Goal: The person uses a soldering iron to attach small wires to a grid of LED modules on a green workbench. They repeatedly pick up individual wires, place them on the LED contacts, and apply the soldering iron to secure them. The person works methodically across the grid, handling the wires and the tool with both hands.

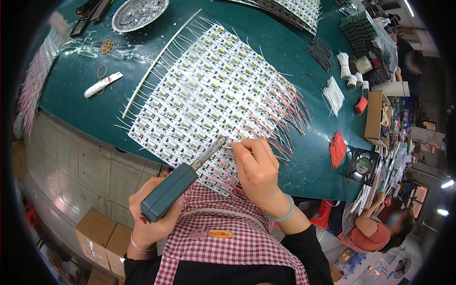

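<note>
My left hand [154, 209] is wrapped round the handle of a dark green soldering gun [169, 191]. The gun's metal tip reaches the near right part of a panel of small white circuit boards [194, 95], set in rows with yellowish components. Just right of the tip, my right hand [259, 166] is closed in a pinch on a thin red wire [232, 140], mostly covered by the fingers. Red and white wires [285, 111] stick out along the panel's right side. Along its left side thin white wires run to a pale strip [159, 64].
Red wires [337, 150], white wires [334, 96] and black wires [319, 53] lie in bundles to the right. A small fan [363, 166] and a cardboard box [377, 118] stand beyond. Far left are a metal dish [140, 14] and a white-wrapped blade [103, 84]. Another person [373, 232] sits at right.
</note>
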Demonstrator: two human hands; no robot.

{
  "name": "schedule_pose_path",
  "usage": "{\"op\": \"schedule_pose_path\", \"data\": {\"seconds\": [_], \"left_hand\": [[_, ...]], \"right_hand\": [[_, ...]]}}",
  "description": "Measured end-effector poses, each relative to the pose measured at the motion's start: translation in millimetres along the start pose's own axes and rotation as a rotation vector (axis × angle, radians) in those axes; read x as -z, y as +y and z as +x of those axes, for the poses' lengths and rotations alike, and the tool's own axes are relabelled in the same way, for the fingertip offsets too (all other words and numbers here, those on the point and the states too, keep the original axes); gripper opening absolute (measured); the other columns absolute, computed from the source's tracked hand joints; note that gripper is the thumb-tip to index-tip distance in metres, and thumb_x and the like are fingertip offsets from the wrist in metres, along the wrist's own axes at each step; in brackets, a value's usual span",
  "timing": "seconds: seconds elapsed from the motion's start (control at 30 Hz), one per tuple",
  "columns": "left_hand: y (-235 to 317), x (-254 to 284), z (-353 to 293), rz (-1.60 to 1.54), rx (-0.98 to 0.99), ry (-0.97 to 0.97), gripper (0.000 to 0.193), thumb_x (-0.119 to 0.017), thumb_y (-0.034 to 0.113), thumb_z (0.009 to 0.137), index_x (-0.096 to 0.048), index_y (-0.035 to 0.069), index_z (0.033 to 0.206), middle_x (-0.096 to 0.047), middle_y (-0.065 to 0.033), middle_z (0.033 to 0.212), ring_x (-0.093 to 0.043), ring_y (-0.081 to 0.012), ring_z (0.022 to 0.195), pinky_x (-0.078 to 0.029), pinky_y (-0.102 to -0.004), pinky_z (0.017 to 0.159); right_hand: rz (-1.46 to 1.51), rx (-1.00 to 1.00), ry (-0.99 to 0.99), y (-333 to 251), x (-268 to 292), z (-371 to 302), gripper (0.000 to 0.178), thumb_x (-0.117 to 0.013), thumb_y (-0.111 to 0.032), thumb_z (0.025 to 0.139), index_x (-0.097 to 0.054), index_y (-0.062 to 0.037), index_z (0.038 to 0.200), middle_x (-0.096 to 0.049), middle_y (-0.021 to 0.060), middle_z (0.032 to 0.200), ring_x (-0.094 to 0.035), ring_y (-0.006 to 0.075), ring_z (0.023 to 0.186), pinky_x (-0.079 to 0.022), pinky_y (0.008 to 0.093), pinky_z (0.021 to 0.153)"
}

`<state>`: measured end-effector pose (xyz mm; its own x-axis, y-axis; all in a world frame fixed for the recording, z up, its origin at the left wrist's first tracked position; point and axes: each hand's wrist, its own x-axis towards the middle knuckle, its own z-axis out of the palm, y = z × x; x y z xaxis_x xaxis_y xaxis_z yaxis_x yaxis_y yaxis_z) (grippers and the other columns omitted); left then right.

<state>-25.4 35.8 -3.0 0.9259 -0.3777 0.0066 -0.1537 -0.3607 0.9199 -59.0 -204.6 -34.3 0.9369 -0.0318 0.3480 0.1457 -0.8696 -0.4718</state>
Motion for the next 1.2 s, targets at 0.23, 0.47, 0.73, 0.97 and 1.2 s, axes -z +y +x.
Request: {"op": "schedule_pose_path", "data": {"seconds": [0.23, 0.47, 0.73, 0.97, 1.2], "left_hand": [[-1, 0, -4, -0.01, 0.086, -0.026, 0.026, -0.078, 0.0, 0.072, -0.07, -0.004, 0.096, -0.07, -0.0129, 0.095, -0.068, -0.021, 0.08, -0.052, -0.0297, 0.071], [-3, -1, -3, -0.016, 0.055, -0.025, 0.024, -0.077, -0.002, 0.071, -0.069, -0.004, 0.093, -0.068, -0.012, 0.09, -0.066, -0.0219, 0.075, -0.051, -0.03, 0.067], [2, 0, 1, -0.01, 0.004, -0.004, 0.019, -0.075, -0.004, 0.069, -0.068, -0.005, 0.087, -0.064, -0.0122, 0.078, -0.062, -0.0218, 0.064, -0.048, -0.0305, 0.058], [0, 2, -1, -0.014, -0.038, 0.014, 0.021, -0.074, -0.005, 0.071, -0.07, -0.007, 0.092, -0.069, -0.0153, 0.087, -0.067, -0.0221, 0.07, -0.052, -0.0297, 0.062], [2, 2, -5, -0.047, 0.0, 0.022, 0.023, -0.075, -0.005, 0.071, -0.07, -0.008, 0.093, -0.07, -0.0162, 0.092, -0.069, -0.0217, 0.073, -0.053, -0.0299, 0.065]], "right_hand": [[-0.017, -0.008, 0.001, -1, -1, 0, 0.026, -0.069, 0.008, 0.075, -0.066, 0.0032, 0.101, -0.058, 0.012, 0.091, -0.058, 0.0272, 0.077, -0.049, 0.0364, 0.065], [-0.018, -0.002, -0.005, 0, -1, -1, 0.029, -0.067, 0.009, 0.072, -0.066, 0.004, 0.101, -0.058, 0.0121, 0.092, -0.058, 0.0273, 0.078, -0.05, 0.0363, 0.064], [-0.015, 0.0, -0.006, 1, -1, -1, 0.029, -0.067, 0.009, 0.073, -0.066, 0.004, 0.101, -0.059, 0.0125, 0.093, -0.058, 0.0278, 0.079, -0.05, 0.0364, 0.064], [-0.024, 0.0, -0.001, 1, -1, -1, 0.028, -0.067, 0.008, 0.073, -0.065, 0.0033, 0.101, -0.058, 0.0127, 0.092, -0.058, 0.028, 0.078, -0.05, 0.037, 0.064], [-0.036, 0.01, 0.042, -1, -2, 0, 0.027, -0.069, 0.008, 0.072, -0.065, 0.0021, 0.099, -0.058, 0.0112, 0.089, -0.058, 0.0271, 0.077, -0.049, 0.0363, 0.063]]}}
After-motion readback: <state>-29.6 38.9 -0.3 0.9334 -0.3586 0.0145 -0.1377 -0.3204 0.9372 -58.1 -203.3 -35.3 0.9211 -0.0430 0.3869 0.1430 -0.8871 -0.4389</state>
